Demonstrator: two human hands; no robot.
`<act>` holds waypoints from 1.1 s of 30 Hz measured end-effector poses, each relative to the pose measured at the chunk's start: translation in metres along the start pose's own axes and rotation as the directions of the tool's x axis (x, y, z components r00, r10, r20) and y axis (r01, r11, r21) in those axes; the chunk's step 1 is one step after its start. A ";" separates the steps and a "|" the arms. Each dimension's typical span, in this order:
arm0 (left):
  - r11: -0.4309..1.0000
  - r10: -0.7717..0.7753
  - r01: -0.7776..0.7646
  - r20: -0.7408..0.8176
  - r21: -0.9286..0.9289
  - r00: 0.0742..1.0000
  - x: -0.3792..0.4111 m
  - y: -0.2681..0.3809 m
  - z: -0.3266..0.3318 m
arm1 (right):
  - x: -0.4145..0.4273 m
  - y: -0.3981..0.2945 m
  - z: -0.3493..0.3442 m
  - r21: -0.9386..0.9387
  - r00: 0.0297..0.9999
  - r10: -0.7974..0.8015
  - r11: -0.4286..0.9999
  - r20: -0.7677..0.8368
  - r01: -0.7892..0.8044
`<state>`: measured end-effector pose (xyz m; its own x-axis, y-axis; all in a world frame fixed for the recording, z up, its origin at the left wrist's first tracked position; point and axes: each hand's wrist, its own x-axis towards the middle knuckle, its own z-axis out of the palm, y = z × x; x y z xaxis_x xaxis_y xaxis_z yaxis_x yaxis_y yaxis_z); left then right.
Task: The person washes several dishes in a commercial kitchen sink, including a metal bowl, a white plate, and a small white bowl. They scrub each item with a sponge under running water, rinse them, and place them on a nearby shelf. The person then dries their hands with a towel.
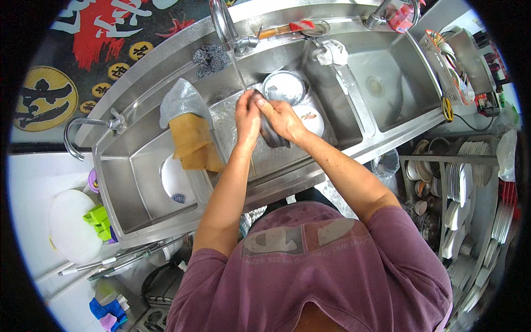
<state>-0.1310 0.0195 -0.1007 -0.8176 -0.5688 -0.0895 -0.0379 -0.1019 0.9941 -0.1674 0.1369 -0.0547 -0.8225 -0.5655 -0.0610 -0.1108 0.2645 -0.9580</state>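
Observation:
Over the middle basin [232, 97] of a stainless steel sink, both of my hands close on a dark, glossy, long item [274, 135]. My left hand [247, 118] wraps its left side near the top. My right hand [283, 117] presses on it from the right, thumb on top. Its lower end hangs free below my fingers; its exact kind cannot be told. A thin stream of water runs from the chrome faucet [226, 23] onto my hands. Just beyond my right hand sits a round metal bowl [284, 88], and a white plate [310, 120] with small scraps lies nearer.
A tan cloth [193, 141] and a silvery sheet [184, 101] drape over the left divider. The left basin holds a white dish [176, 182]. Steel scouring wool [210, 60], a wooden-handled brush [282, 30] and a white rag [330, 52] lie around the rim. Plates fill a rack [450, 157] at right.

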 end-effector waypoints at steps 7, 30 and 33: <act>0.614 -0.602 0.754 0.479 -0.234 0.639 0.013 0.020 -0.036 | -0.001 -0.018 -0.015 0.443 0.996 -0.001 0.896 0.084 -0.036; 0.933 -0.308 0.342 0.233 -0.117 0.922 -0.068 0.037 -0.011 | 0.092 0.028 -0.005 0.561 0.876 0.451 0.687 0.171 -0.463; 0.956 -0.231 0.257 0.175 -0.139 0.957 -0.074 0.016 -0.004 | 0.074 0.049 0.005 0.735 0.851 0.457 0.479 0.258 -0.480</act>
<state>-0.0690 0.0561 -0.0788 -0.8744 -0.3775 -0.3048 -0.1663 -0.3569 0.9192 -0.2309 0.1040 -0.1076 -0.6067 -0.5626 -0.5617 0.7517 -0.1760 -0.6356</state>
